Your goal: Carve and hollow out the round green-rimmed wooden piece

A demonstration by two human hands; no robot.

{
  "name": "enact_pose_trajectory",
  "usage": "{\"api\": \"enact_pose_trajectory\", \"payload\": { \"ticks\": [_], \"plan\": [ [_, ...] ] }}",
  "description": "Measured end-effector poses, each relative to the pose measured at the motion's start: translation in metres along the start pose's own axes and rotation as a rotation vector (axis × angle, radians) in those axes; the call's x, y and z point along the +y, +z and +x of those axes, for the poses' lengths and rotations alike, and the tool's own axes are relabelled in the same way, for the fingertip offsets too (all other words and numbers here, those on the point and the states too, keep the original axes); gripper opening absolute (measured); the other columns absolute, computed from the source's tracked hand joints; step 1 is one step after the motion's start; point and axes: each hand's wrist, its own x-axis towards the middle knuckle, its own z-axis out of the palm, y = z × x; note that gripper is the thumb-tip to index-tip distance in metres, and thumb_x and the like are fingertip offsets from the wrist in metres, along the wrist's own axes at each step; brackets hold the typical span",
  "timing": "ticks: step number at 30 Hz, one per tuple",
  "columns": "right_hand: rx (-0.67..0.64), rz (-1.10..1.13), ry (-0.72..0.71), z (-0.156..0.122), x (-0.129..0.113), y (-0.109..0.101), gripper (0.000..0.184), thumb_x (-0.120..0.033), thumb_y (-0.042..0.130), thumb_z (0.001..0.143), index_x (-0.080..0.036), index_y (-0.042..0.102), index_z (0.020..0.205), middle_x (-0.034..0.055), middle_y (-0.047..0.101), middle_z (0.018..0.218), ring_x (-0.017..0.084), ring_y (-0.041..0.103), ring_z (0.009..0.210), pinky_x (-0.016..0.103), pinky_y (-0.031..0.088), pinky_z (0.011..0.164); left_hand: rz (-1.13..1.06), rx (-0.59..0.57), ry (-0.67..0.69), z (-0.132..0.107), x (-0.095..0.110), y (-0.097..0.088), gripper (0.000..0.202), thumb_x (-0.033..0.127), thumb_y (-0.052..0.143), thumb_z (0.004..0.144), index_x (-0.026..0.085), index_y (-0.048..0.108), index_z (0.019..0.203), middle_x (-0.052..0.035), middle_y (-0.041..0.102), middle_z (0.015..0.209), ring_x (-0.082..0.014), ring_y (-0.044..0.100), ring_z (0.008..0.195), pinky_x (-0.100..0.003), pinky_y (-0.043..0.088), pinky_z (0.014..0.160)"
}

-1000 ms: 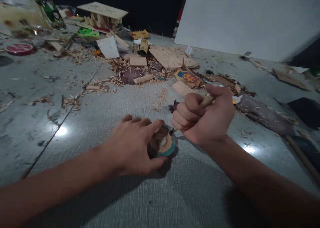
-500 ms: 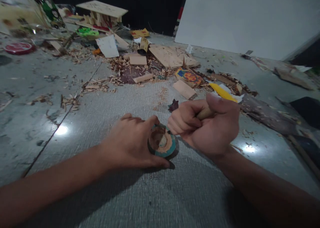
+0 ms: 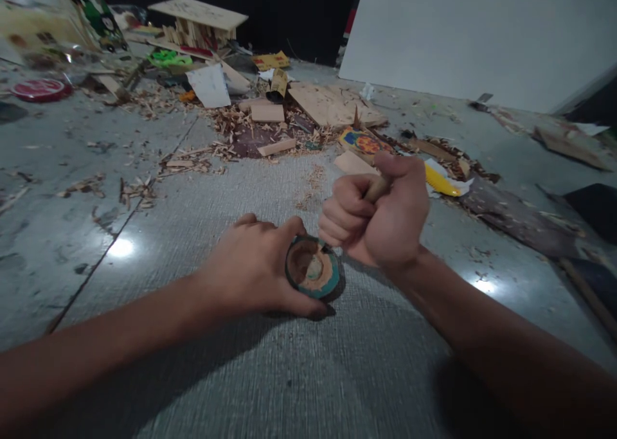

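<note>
A small round wooden disc [image 3: 313, 272] with a teal-painted rim and a hollowed centre lies on the grey floor. My left hand [image 3: 250, 272] wraps its thumb and fingers round the disc's left side and holds it down. Just right of the disc and above it, my right hand [image 3: 376, 217] is a closed fist round a wooden tool handle [image 3: 375, 188]. The tool's tip is hidden under the fist, near the disc's upper right rim.
Wood shavings [image 3: 193, 162], small wood blocks [image 3: 276, 147] and plywood pieces [image 3: 328, 105] litter the floor beyond. A painted wooden piece [image 3: 364, 142] and a yellow object [image 3: 438, 180] lie behind my right hand. A white board [image 3: 482, 34] leans at the back right. A red lid [image 3: 39, 89] lies far left.
My left hand's fingers have slid off the disc's top to its side, baring the hollow. My right fist with the tool has shifted left and turned more upright.
</note>
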Motion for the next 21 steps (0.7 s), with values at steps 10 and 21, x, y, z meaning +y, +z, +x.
{"api": "enact_pose_trajectory", "payload": {
  "ticks": [10, 21],
  "plan": [
    [0.166, 0.272, 0.046, 0.0, 0.008, -0.015, 0.054, -0.058, 0.045, 0.084, -0.026, 0.016, 0.052, -0.0085, 0.01, 0.043, 0.008, 0.007, 0.037, 0.026, 0.012, 0.034, 0.053, -0.034, -0.042, 0.004, 0.003, 0.0, 0.086, 0.089, 0.062, 0.051, 0.02, 0.056, 0.103, -0.0052, 0.069, 0.073, -0.0333, 0.07, 0.074, -0.048, 0.045, 0.085],
    [0.348, 0.523, 0.11, -0.002, 0.01, -0.015, 0.05, -0.047, 0.045, 0.081, -0.025, 0.009, 0.055, -0.0082, 0.006, 0.045, 0.008, 0.002, 0.041, 0.024, 0.009, 0.035, 0.045, -0.025, -0.052, 0.003, 0.004, -0.002, 0.079, 0.086, 0.064, 0.05, 0.023, 0.057, 0.098, -0.0053, 0.069, 0.075, -0.0326, 0.068, 0.073, -0.046, 0.047, 0.08]
  ]
}}
